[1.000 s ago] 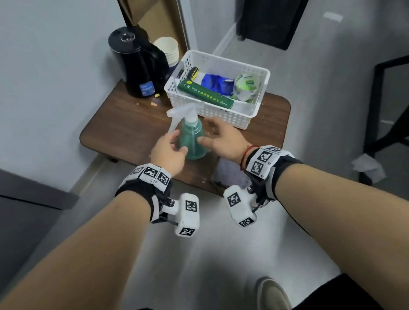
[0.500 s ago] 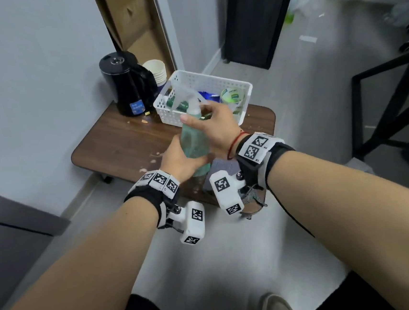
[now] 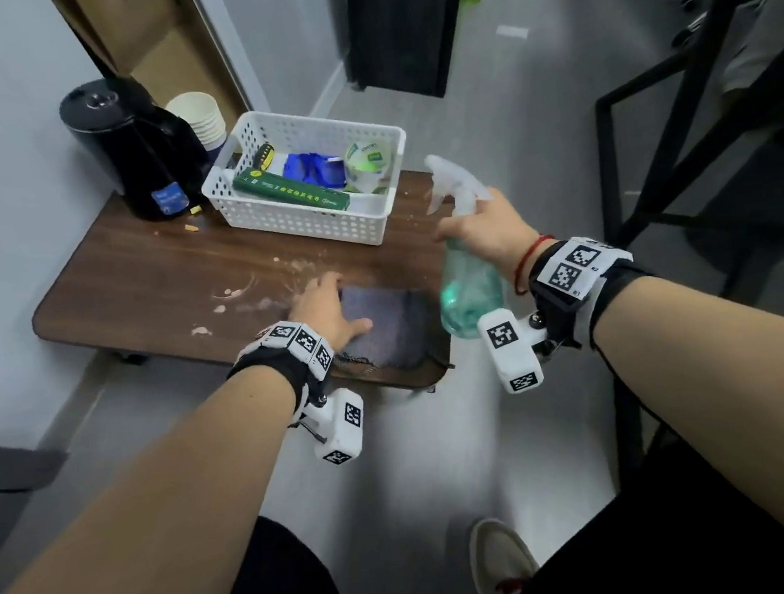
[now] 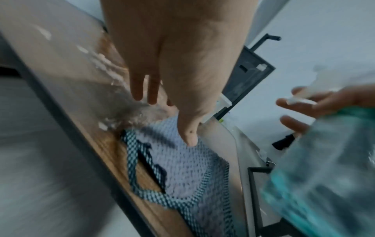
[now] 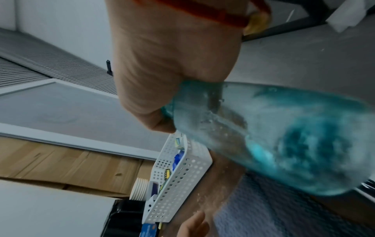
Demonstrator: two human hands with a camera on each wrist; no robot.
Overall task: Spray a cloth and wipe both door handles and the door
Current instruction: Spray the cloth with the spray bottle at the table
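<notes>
A grey cloth [image 3: 390,328] with a dark checked border lies at the near right edge of the brown table [image 3: 149,282]. My left hand [image 3: 326,310] rests flat on its left part, fingers straight; the left wrist view shows the thumb on the cloth [image 4: 194,173]. My right hand [image 3: 489,230] grips the neck of a teal spray bottle [image 3: 468,289] with a white trigger head, held in the air right of the cloth. In the right wrist view the fingers wrap the bottle [image 5: 284,137] above the cloth [image 5: 263,213]. No door handle is in view.
A white perforated basket [image 3: 310,218] with packets stands at the table's back right. A black kettle [image 3: 131,149] and stacked paper cups [image 3: 200,119] sit behind it by the wall. White crumbs dot the table. A black metal frame [image 3: 655,166] stands to the right.
My right hand has carried the spray bottle off to the right and alone. My left hand let go of the bottle and dropped onto the cloth.
</notes>
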